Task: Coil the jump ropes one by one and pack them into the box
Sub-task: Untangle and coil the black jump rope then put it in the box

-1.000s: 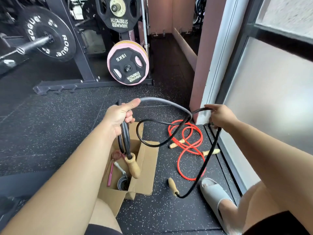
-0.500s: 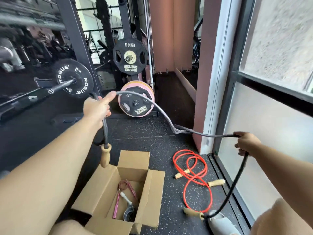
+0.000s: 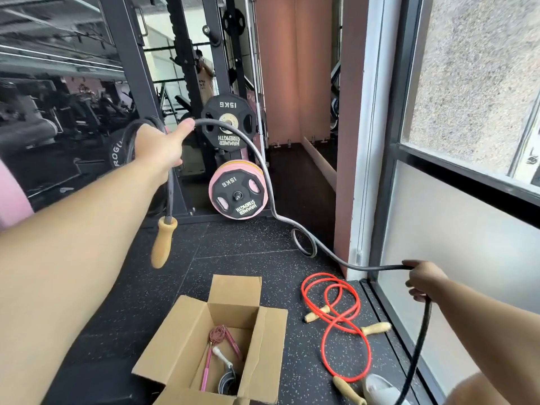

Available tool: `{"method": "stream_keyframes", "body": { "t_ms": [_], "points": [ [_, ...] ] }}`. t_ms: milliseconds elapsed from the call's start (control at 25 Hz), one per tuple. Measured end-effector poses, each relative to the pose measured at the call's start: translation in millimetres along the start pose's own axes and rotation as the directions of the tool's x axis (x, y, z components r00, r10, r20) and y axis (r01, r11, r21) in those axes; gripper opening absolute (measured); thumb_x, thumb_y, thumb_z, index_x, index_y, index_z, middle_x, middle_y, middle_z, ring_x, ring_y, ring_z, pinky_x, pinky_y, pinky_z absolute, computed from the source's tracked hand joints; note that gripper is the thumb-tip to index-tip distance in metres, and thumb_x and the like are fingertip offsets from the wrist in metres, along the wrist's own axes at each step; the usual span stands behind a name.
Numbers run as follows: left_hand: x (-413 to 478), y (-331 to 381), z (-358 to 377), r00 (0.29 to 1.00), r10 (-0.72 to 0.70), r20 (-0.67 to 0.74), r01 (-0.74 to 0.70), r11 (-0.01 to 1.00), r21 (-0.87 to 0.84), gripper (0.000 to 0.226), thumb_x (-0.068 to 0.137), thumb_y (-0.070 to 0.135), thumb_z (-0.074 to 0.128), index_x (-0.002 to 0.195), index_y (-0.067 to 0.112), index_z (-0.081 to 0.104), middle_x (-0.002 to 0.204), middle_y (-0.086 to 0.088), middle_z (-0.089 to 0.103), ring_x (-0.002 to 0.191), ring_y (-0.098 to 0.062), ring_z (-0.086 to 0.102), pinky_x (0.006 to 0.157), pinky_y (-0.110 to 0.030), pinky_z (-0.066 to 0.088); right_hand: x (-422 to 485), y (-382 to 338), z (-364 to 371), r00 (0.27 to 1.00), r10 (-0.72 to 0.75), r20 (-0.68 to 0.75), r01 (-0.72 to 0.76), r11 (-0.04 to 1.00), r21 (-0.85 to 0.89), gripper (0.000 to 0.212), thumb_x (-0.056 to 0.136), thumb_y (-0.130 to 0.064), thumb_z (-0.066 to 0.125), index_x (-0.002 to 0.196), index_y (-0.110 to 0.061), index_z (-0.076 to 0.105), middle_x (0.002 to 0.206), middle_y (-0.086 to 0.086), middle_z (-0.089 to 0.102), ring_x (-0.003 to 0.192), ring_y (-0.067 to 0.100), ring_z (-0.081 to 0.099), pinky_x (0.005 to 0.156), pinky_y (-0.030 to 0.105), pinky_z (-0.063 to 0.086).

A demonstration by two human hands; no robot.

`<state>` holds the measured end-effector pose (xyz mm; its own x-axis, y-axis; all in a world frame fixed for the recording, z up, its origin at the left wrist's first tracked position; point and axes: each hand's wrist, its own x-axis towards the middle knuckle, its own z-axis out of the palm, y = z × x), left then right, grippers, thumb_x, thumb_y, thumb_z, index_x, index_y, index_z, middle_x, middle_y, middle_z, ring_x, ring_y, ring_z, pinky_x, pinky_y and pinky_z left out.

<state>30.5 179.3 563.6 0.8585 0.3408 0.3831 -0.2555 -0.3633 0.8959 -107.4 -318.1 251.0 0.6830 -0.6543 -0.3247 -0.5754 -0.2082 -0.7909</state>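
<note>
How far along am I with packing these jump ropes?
Done: a thin pink jump rope and a coiled grey one lie inside the open cardboard box. In hand: the thick black rubber jump rope, loops gripped in your left hand, the rest stretched to your right hand. Left: finish that coil, box it, then the red jump rope loose on the floor.

The black rope is ending in a pale tan wooden handle. The red rope is glowing bright orange-red against the floor, which is showing black with fine pale speckles. The box is looking plain brown, with a pink rope inside. The weight plate is showing black with white lettering over pink.
</note>
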Motion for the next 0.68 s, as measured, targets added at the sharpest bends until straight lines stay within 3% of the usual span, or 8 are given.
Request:
{"method": "stream_keyframes", "body": {
  "t_ms": [80,360,480,520,600,640,680],
  "points": [
    [-2,2,-7,0.999,-0.036,-0.010,0.036,0.999,0.004,0.078,0.067,0.070,0.074,0.112,0.007,0.058,0.108,-0.008,0.068,0.067,-0.019,0.060,0.057,-0.030,0.055,3,6,5,1.000,0.000,0.002,0.000,1.000,-0.031,0.060,0.094,-0.001,0.023,0.133,-0.028,0.059,0.081,0.021,0.062,0.049,0.024,0.049,0.048,0.024,0.043],
    [3,41,-32,0.996,0.021,-0.087,-0.020,1.000,0.017,0.079,0.072,0.071,0.068,0.115,0.006,0.059,0.110,-0.007,0.069,0.062,-0.016,0.062,0.042,-0.022,0.044,4,16,32,0.995,-0.073,0.074,0.079,0.993,-0.091,0.063,0.091,0.005,0.025,0.128,-0.034,0.058,0.080,0.021,0.066,0.049,0.028,0.055,0.046,0.026,0.045],
    [19,64,-52,0.993,0.055,-0.107,-0.055,0.998,0.005,0.083,0.069,0.074,0.068,0.116,0.005,0.061,0.110,-0.009,0.070,0.059,-0.016,0.059,0.040,-0.021,0.046,0,38,43,0.996,-0.066,0.066,0.080,0.970,-0.231,0.055,0.089,0.008,0.032,0.117,-0.033,0.056,0.072,0.019,0.067,0.047,0.029,0.057,0.042,0.026,0.044],
    [24,72,-59,0.991,0.068,-0.111,-0.067,0.998,0.014,0.084,0.067,0.074,0.068,0.115,0.005,0.062,0.110,-0.010,0.071,0.059,-0.016,0.058,0.041,-0.022,0.047,-5,42,51,0.995,-0.072,0.075,0.090,0.956,-0.280,0.048,0.090,0.007,0.035,0.111,-0.030,0.056,0.073,0.016,0.066,0.051,0.030,0.061,0.039,0.023,0.042],
    [30,86,-65,0.989,0.103,-0.103,-0.096,0.993,0.065,0.082,0.068,0.072,0.070,0.113,0.004,0.062,0.111,-0.011,0.070,0.062,-0.018,0.058,0.043,-0.023,0.050,-2,53,77,0.983,-0.110,0.150,0.166,0.882,-0.441,0.027,0.095,-0.006,0.039,0.107,-0.015,0.061,0.098,0.009,0.070,0.083,0.028,0.070,0.047,0.018,0.047],
    [30,90,-64,0.989,0.124,-0.085,-0.115,0.989,0.095,0.079,0.071,0.070,0.070,0.112,0.004,0.061,0.111,-0.012,0.069,0.062,-0.018,0.058,0.044,-0.025,0.051,-8,54,88,0.954,-0.145,0.262,0.273,0.778,-0.566,0.034,0.098,-0.019,0.034,0.111,-0.007,0.063,0.115,0.010,0.069,0.102,0.027,0.068,0.063,0.017,0.053],
    [27,92,-60,0.989,0.136,-0.063,-0.128,0.984,0.125,0.075,0.074,0.069,0.069,0.112,0.004,0.060,0.110,-0.012,0.069,0.061,-0.018,0.058,0.046,-0.026,0.050,-20,48,97,0.931,-0.129,0.341,0.332,0.687,-0.647,0.055,0.097,-0.032,0.024,0.117,-0.001,0.064,0.126,0.012,0.066,0.114,0.026,0.063,0.082,0.022,0.053]
  ]
}}
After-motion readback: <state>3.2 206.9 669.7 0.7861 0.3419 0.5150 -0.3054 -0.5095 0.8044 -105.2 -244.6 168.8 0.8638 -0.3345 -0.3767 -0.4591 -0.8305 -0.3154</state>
